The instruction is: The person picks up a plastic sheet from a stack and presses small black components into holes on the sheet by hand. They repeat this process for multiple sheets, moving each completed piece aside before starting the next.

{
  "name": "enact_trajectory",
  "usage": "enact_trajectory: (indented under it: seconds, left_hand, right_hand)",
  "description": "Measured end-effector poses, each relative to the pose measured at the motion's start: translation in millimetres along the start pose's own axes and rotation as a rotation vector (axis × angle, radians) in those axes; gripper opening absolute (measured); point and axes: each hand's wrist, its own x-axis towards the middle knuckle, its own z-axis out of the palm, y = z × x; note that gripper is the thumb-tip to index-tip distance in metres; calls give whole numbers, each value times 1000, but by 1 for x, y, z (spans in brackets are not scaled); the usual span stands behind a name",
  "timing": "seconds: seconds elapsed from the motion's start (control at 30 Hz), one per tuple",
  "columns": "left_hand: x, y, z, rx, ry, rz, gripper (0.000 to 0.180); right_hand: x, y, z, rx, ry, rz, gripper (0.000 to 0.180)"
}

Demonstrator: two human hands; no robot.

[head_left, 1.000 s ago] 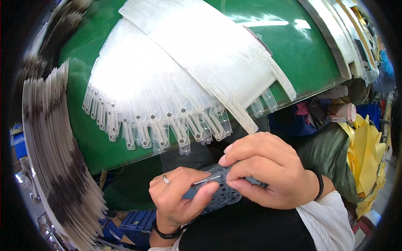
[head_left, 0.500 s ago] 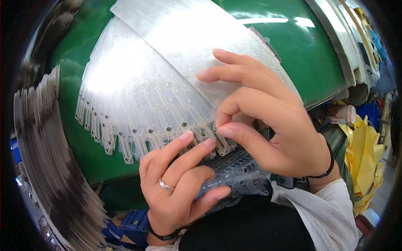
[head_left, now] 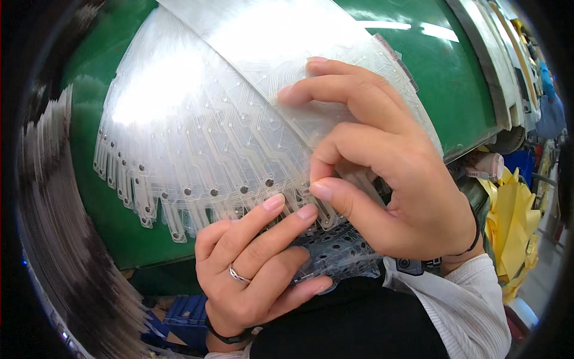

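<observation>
A fan of overlapping clear plastic circuit sheets (head_left: 206, 140) lies in front of me, with silver traces, dark dots and narrow tails along the near edge. My left hand (head_left: 257, 257) has its index and middle fingertips laid on the tails. Its thumb stands apart from those fingers, lower down. Just to the right, my right hand (head_left: 382, 161) pinches thumb and forefinger together over the tails, its other fingers raised and spread. Whatever sits in that pinch is too small to make out. Beneath the tails, near my body, is clear plastic wrapping with dark spots (head_left: 341, 251).
Under the sheets is a glossy green tabletop (head_left: 442, 90). A tall curved stack of thin grey sheets (head_left: 72, 227) fills the left side. Blue bins (head_left: 185, 320) sit below the table's near edge. Yellow crumpled material (head_left: 514, 221) and a pale roll (head_left: 491, 166) are at the right.
The fanned sheets appear shifted slightly left and down in the picture. Both hands keep nearly the same pose, the right one still pinching over the tails.
</observation>
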Motion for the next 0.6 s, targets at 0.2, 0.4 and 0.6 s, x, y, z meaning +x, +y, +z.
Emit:
enact_trajectory:
  seconds: [0.2,0.4,0.6]
  left_hand:
    - [0,0,-1,7,-16,10,47]
    - [0,0,-1,12,-25,6,47]
    - [0,0,-1,7,-12,-4,47]
  right_hand:
    - [0,0,1,-6,9,-4,11]
    - [1,1,2,-52,20,-15,12]
    - [2,2,4,-66,42,-29,13]
